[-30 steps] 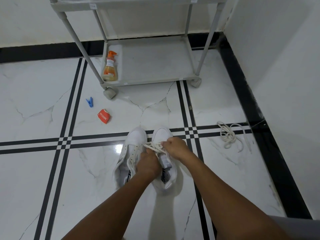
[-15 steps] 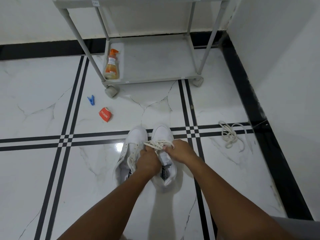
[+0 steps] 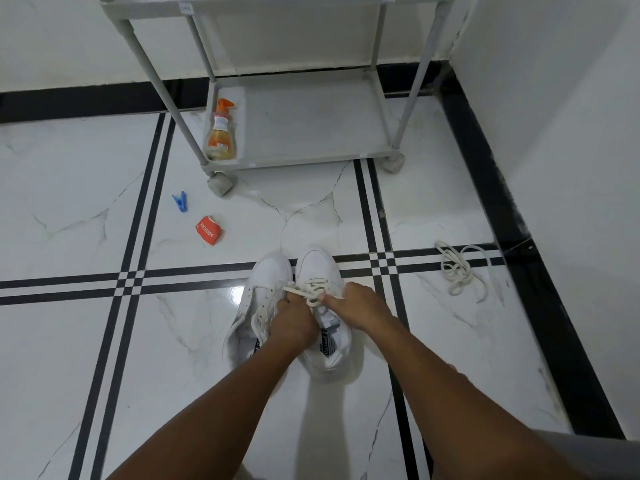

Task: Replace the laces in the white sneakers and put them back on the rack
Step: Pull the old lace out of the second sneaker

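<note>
Two white sneakers stand side by side on the marble floor, toes pointing away from me: the left sneaker (image 3: 263,289) and the right sneaker (image 3: 317,265). A cream lace (image 3: 313,285) runs across the right sneaker's eyelets. My left hand (image 3: 294,318) and my right hand (image 3: 363,306) sit over that shoe, and each pinches a part of the lace. The grey rack (image 3: 304,133) stands further back by the wall, with no shoes on its bottom shelf.
A loose heap of cream lace (image 3: 457,271) lies on the floor at the right, near the black skirting. An orange spray bottle (image 3: 221,133) stands on the rack's bottom shelf. A blue clothes peg (image 3: 180,201) and a red packet (image 3: 207,231) lie left of the sneakers.
My hands have shifted slightly on the lace over the right sneaker, the right hand drawing a little to the right. The view has tilted down a bit.
</note>
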Tool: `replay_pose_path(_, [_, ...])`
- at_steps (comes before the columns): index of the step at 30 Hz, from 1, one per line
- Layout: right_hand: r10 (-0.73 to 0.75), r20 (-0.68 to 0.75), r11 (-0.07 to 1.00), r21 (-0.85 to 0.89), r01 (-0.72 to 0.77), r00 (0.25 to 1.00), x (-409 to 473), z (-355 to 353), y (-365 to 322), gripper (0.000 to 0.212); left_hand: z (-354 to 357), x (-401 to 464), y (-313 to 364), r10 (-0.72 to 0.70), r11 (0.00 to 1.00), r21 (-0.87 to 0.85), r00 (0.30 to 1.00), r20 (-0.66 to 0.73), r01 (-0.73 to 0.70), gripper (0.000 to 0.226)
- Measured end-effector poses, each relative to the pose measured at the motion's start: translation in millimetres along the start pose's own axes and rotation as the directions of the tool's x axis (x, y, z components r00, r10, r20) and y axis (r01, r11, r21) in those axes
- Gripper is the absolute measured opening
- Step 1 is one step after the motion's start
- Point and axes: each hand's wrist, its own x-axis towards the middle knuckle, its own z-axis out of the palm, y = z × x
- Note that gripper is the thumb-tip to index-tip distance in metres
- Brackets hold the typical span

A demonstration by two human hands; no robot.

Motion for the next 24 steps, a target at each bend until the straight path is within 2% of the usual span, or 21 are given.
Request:
replay_pose_path(2, [-0.008, -0.020, 0.996, -0.089, 0.006, 1.000, 1.7, -4.9, -6.8, 0.050, -0.5, -0.1, -0.4, 0.005, 1.000, -0.006, 1.000, 0.002, -0.005, 0.076])
replay_pose_path(3, [-0.041, -0.031, 0.998, -0.044, 0.040, 0.999, 2.2, -10.1, -12.3, 0.041, -0.6, 0.3, -0.9, 0.009, 1.000, -0.008, 1.000, 0.004, -0.009, 0.075])
replay_pose_path(4, [-0.084, -0.054, 0.991, 0.101, 0.089, 0.995, 2.6, -16.0, -18.0, 0.036, -0.7, 0.8, -1.5, 0.013, 1.000, -0.011, 1.000, 0.005, -0.013, 0.074])
replay_pose_path(5, [-0.099, -0.080, 0.938, 0.327, 0.120, 0.992, 1.5, -22.3, -23.1, 0.033, -0.3, 1.5, -2.1, 0.018, 1.000, -0.015, 1.000, 0.005, -0.018, 0.072])
replay_pose_path(6, [-0.074, -0.090, 0.811, 0.574, 0.112, 0.993, -1.4, -29.6, -29.4, 0.027, 0.2, 2.2, -2.9, 0.025, 1.000, -0.017, 1.000, 0.003, -0.025, 0.070])
replay_pose_path(7, [-0.038, -0.070, 0.637, 0.767, 0.078, 0.997, -3.3, -37.7, -34.2, 0.021, 0.9, 3.4, -3.7, 0.034, 0.999, -0.018, 0.999, -0.001, -0.034, 0.069])
replay_pose_path(9, [-0.002, 0.016, 0.297, 0.955, -0.015, 1.000, -5.3, -47.3, -38.3, 0.014, 1.9, 5.5, -5.5, 0.051, 0.999, -0.013, 0.999, -0.003, -0.051, 0.071])
replay_pose_path(10, [0.020, 0.017, 0.252, 0.967, -0.022, 1.000, -5.1, -48.9, -38.9, 0.016, 1.4, 5.7, -6.0, 0.059, 0.998, -0.013, 0.998, -0.001, -0.059, 0.073])
replay_pose_path(11, [0.051, -0.031, 0.377, 0.926, 0.010, 0.998, -3.6, -48.0, -36.9, 0.022, 1.3, 6.0, -6.9, 0.065, 0.998, -0.014, 0.998, 0.001, -0.065, 0.075])
replay_pose_path(12, [0.072, -0.100, 0.613, 0.789, 0.035, 0.992, -1.9, -44.0, -32.9, 0.031, 1.3, 6.3, -8.2, 0.073, 0.997, -0.018, 0.997, 0.000, -0.072, 0.076])
replay_pose_path(13, [0.074, -0.161, 0.819, 0.573, 0.032, 0.984, -1.4, -37.7, -28.7, 0.044, 0.8, 5.9, -10.0, 0.088, 0.996, -0.023, 0.996, -0.010, -0.089, 0.077])
replay_pose_path(14, [0.065, -0.177, 0.919, 0.393, 0.010, 0.982, -1.3, -30.4, -24.1, 0.061, 0.5, 4.8, -11.7, 0.123, 0.992, -0.025, 0.992, -0.039, -0.124, 0.076])
replay_pose_path(15, [0.061, -0.116, 0.950, 0.311, -0.022, 0.991, -0.7, -21.8, -20.8, 0.075, -0.1, 4.2, -14.4, 0.190, 0.981, -0.016, 0.978, -0.089, -0.192, 0.072])
replay_pose_path(17, [0.069, 0.058, 0.950, 0.300, -0.083, 0.996, -2.5, -3.5, -18.5, 0.091, -1.7, 5.0, -21.8, 0.374, 0.926, 0.023, 0.910, -0.179, -0.377, 0.066])
replay_pose_path(18, [0.082, 0.094, 0.955, 0.276, -0.105, 0.992, -4.6, 2.8, -19.7, 0.095, -2.4, 8.2, -26.9, 0.453, 0.890, 0.033, 0.873, -0.179, -0.455, 0.065])
replay_pose_path(20, [0.127, 0.064, 0.968, 0.210, -0.137, 0.990, -5.9, 12.1, -20.3, 0.102, -4.8, 14.7, -35.6, 0.553, 0.826, -0.009, 0.813, -0.180, -0.564, 0.062])
replay_pose_path(22, [0.182, 0.026, 0.964, 0.191, -0.184, 0.983, -5.4, 15.6, -20.1, 0.103, -7.7, 19.3, -38.2, 0.560, 0.784, -0.134, 0.784, -0.267, -0.606, 0.057])
replay_pose_path(24, [0.201, 0.052, 0.948, 0.241, -0.208, 0.978, -5.9, 18.4, -19.4, 0.095, -12.7, 21.5, -31.4, 0.498, 0.789, -0.232, 0.813, -0.301, -0.569, 0.045])
